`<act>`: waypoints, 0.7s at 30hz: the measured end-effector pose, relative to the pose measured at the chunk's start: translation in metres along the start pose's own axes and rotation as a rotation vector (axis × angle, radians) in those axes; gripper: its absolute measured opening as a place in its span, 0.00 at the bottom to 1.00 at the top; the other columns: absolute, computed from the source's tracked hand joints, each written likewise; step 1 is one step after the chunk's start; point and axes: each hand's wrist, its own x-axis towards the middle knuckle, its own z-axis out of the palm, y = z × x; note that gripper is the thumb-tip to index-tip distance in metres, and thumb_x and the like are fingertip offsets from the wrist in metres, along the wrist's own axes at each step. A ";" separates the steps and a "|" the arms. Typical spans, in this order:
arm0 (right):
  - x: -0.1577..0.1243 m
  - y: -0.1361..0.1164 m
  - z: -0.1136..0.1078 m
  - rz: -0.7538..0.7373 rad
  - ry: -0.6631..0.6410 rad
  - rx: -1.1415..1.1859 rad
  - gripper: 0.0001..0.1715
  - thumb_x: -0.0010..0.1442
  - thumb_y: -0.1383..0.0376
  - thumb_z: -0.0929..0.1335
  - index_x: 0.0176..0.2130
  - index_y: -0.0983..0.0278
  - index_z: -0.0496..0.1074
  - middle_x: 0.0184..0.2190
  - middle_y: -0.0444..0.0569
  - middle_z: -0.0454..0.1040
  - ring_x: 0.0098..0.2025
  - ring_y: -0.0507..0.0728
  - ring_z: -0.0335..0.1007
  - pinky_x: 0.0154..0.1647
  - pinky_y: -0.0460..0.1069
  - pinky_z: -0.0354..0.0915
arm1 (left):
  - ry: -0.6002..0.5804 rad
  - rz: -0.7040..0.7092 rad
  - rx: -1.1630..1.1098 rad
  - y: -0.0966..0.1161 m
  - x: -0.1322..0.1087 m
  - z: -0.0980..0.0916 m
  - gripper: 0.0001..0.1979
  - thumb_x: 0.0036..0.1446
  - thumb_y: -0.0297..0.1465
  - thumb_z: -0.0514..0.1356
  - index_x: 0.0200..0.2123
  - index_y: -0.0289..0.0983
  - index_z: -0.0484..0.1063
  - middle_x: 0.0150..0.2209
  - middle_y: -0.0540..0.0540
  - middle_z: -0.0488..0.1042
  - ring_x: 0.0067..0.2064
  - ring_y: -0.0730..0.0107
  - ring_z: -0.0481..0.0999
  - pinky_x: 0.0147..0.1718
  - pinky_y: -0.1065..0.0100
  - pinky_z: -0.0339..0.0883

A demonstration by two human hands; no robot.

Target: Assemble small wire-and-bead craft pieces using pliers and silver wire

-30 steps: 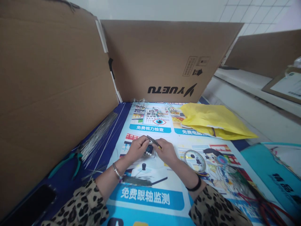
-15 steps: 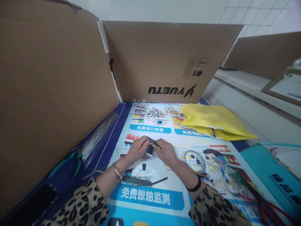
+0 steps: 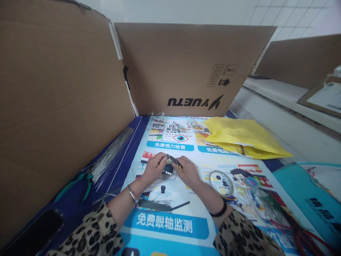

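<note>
My right hand (image 3: 189, 173) is closed around a pair of small pliers (image 3: 173, 160), whose dark jaws point left toward my left fingertips. Thumb and forefinger of my left hand (image 3: 155, 168) are pinched together at the jaw tips; what they hold is too small to make out. Just below, between the hands, a short row of white beads (image 3: 167, 173) shows against a dark patch. A thin wire loop curves down beside the beads from the right hand.
Thin wires (image 3: 113, 156) and teal-handled pliers (image 3: 77, 185) lie left, near a black phone (image 3: 34, 231). To the right are a tape roll (image 3: 221, 183), tangled wires (image 3: 262, 202), red-handled scissors (image 3: 306, 234) and a yellow bag (image 3: 245, 137). Cardboard panels (image 3: 191, 67) stand behind and left.
My hands stay almost in place. The left hand has shifted slightly left, opening a little more space between the hands, and the beads below show more clearly.
</note>
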 end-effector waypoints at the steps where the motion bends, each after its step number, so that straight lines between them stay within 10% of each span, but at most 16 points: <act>1: 0.000 0.000 0.000 -0.001 0.002 0.004 0.10 0.59 0.61 0.62 0.33 0.63 0.70 0.29 0.47 0.68 0.33 0.54 0.65 0.34 0.46 0.59 | 0.002 -0.002 -0.008 -0.001 0.000 0.000 0.08 0.58 0.30 0.49 0.29 0.37 0.64 0.28 0.52 0.67 0.31 0.73 0.66 0.33 0.72 0.59; 21: 0.002 0.000 -0.001 0.035 -0.020 0.002 0.10 0.60 0.62 0.62 0.33 0.64 0.69 0.30 0.48 0.70 0.34 0.54 0.66 0.35 0.46 0.59 | -0.023 -0.017 -0.011 0.002 0.001 0.000 0.08 0.59 0.30 0.49 0.29 0.37 0.64 0.27 0.52 0.66 0.31 0.74 0.65 0.33 0.73 0.58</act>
